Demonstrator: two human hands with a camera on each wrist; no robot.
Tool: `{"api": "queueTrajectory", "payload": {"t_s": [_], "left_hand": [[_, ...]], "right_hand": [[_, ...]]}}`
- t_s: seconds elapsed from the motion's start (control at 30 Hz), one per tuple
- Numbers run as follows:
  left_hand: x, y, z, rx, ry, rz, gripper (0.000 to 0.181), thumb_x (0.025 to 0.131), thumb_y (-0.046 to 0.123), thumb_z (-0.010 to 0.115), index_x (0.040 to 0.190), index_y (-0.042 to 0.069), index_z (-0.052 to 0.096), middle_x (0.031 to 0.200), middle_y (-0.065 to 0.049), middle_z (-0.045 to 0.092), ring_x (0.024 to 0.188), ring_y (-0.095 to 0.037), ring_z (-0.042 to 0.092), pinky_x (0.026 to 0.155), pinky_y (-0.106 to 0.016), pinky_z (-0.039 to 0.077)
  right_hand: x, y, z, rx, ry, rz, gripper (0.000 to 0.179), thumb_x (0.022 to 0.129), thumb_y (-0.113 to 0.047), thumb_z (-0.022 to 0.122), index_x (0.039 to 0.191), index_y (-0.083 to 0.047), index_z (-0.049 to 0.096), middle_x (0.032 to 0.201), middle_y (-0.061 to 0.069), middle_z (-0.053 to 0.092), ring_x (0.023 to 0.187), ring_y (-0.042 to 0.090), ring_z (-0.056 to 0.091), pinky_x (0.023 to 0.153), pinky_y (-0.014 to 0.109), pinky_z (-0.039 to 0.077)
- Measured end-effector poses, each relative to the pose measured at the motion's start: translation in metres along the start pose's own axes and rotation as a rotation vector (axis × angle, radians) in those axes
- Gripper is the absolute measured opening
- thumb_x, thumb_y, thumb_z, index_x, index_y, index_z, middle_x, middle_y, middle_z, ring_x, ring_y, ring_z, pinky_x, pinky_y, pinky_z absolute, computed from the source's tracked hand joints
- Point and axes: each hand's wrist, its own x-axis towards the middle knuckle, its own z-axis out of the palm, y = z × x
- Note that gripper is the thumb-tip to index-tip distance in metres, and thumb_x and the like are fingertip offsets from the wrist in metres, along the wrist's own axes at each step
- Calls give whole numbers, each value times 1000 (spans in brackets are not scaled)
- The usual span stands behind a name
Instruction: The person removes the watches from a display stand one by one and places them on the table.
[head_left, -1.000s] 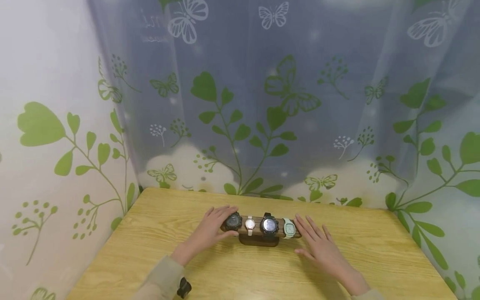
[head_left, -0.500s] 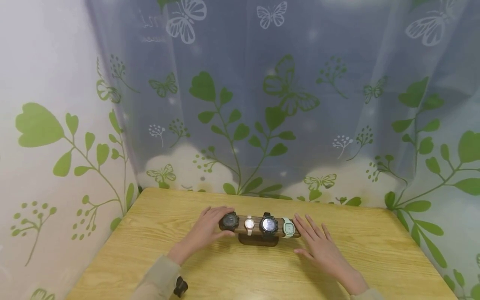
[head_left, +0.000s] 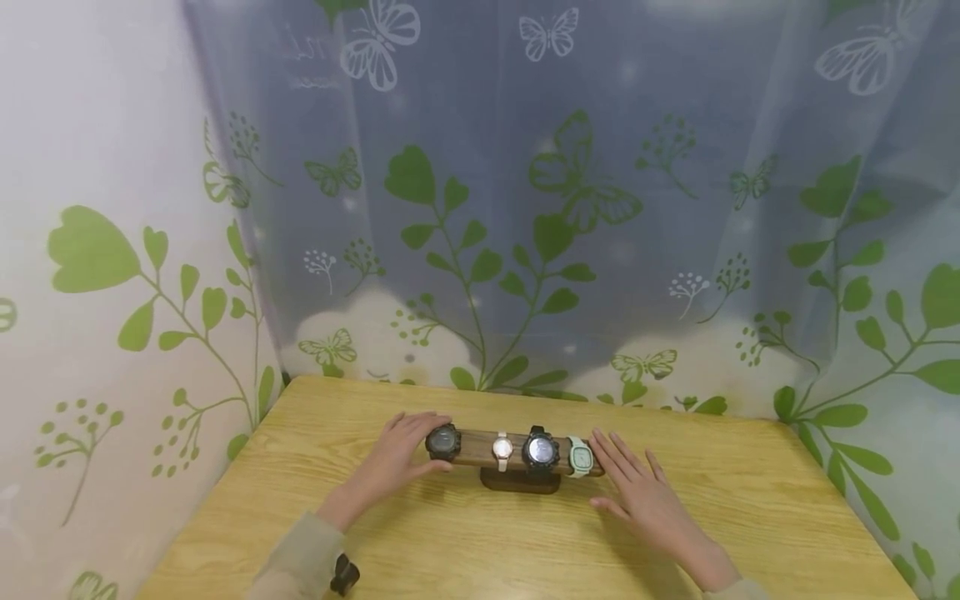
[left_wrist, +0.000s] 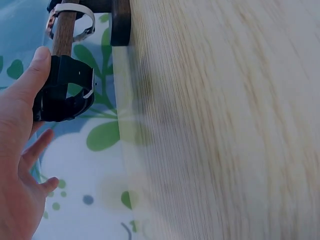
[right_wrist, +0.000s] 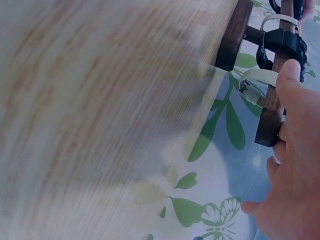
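A dark wooden watch stand point(head_left: 476, 450) holds a row of wristwatches on its bar. At the bar's left end, my left hand point(head_left: 384, 458) grips a black watch point(head_left: 443, 442), fingers over its far side and thumb at its near side. The left wrist view shows that watch's buckled strap point(left_wrist: 80, 82) closed in a loop. My right hand point(head_left: 652, 500) lies at the other end with fairly straight fingers, fingertips right at the bar's end beside a mint-green square watch point(head_left: 581, 456). Between them sit a small white-strapped watch point(head_left: 502, 448) and a larger black watch point(head_left: 542, 450).
The stand's base point(head_left: 519, 481) rests on a wood-grain table point(head_left: 480, 550). Behind the table hangs a curtain point(head_left: 450, 250) printed with leaves and butterflies, with similar fabric at both sides. A small black object point(head_left: 345, 575) sits by the left sleeve.
My left hand has moved left, drawing the black watch along the bar toward its end and widening the gap to the white-strapped watch. My right hand stays at the right end.
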Motion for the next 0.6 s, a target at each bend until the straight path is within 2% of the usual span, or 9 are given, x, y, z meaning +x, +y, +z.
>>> {"api": "queueTrajectory", "payload": {"t_s": [0.2, 0.43, 0.6], "left_hand": [[-8, -5, -10, 8, 44, 0, 70, 82, 35, 84, 142, 11, 57, 141, -10, 61, 135, -35, 51, 118, -67, 23], [-19, -20, -23, 71, 112, 25, 70, 79, 30, 87, 140, 10, 58, 137, -12, 63, 129, -36, 56, 113, -70, 29], [-24, -30, -37, 150, 142, 43, 72, 77, 30, 89, 139, 10, 59, 136, -12, 63, 125, -35, 59, 111, -71, 31]], "right_hand": [[1, 1, 0, -8, -16, 3, 88, 93, -41, 70, 164, -19, 22, 168, 5, 22, 151, 34, 27, 114, 74, 21], [0, 4, 2, 2, 12, -15, 89, 93, -40, 71, 164, -20, 21, 168, 3, 21, 154, 26, 20, 112, 76, 23], [0, 4, 2, -1, 9, -14, 89, 93, -40, 71, 164, -20, 21, 168, 3, 21, 151, 34, 28, 111, 76, 23]]}}
